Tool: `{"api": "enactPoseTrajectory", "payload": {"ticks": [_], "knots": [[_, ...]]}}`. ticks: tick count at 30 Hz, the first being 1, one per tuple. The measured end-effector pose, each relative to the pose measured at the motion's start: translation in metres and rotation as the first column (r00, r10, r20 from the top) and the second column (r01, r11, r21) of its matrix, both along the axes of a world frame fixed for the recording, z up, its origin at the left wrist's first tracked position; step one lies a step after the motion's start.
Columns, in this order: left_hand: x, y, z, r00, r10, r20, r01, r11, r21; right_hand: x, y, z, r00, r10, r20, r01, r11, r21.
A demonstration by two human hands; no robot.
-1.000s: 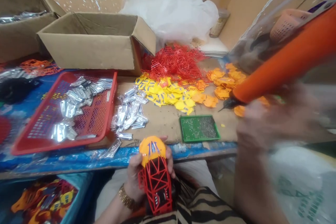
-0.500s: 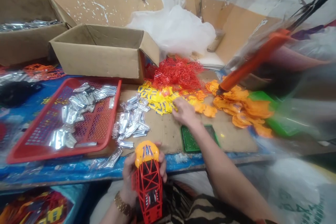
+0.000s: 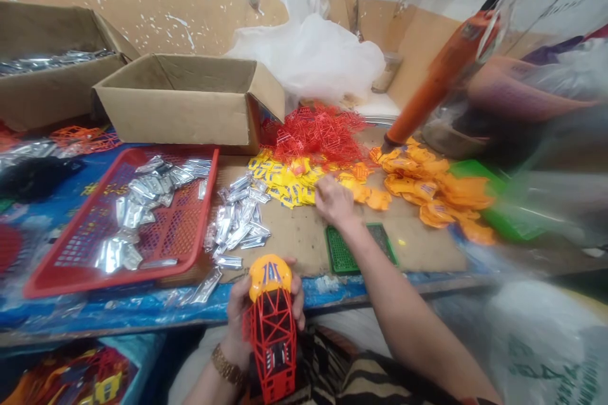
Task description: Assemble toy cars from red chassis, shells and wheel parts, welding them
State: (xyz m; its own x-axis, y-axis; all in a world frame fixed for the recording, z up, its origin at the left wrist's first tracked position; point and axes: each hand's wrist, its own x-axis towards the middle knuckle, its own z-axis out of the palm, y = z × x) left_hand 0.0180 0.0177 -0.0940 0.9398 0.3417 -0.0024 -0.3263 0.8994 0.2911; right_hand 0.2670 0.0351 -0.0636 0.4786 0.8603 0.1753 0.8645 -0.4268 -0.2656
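Red lattice covered the toy [image 3: 272,327] in head view; I had the left hand [image 3: 237,304] curled around its sides, by the table's [image 3: 327,290] front edge. My right hand [image 3: 335,202] sat half-curled at the yellow pieces [image 3: 292,185], grasp hidden, couldn't tell. Pinching singly seemed best. Cardboard [image 3: 294,228] lined the table; paint-flecked wall [image 3: 204,6] behind.

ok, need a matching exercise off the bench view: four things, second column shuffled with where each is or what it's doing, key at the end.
1. Left hand
2. Right hand
3. Red tray
4. Orange tool

A. Carries loose silver pieces
B. Holds the red-framed toy
C. Slanted, lower end by the orange pieces
D. At the right edge of the yellow pieces

Pairs: 1-B, 2-D, 3-A, 4-C
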Motion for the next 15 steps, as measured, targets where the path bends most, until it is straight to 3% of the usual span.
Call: {"api": "enactPoseTrajectory", "payload": {"ticks": [4,8,12,15], "knots": [[0.001,-0.001,0.002,1.000,-0.017,-0.011,0.017,1.000,-0.011,-0.007,-0.005,0.004,1.000,0.009,-0.024,-0.004,0.981,0.196],[0.000,0.001,0.007,0.996,0.019,-0.085,-0.024,0.998,-0.057,-0.030,-0.024,0.017,0.973,0.209,-0.096,-0.149,0.891,0.429],[-0.003,0.008,0.015,0.993,0.092,-0.080,-0.092,0.996,-0.004,-0.061,-0.053,0.023,0.878,0.442,-0.181,-0.256,0.755,0.603],[-0.006,0.012,0.020,0.993,0.100,-0.067,-0.093,0.991,0.099,-0.076,-0.071,0.019,0.765,0.559,-0.318,-0.220,0.692,0.688]]}}
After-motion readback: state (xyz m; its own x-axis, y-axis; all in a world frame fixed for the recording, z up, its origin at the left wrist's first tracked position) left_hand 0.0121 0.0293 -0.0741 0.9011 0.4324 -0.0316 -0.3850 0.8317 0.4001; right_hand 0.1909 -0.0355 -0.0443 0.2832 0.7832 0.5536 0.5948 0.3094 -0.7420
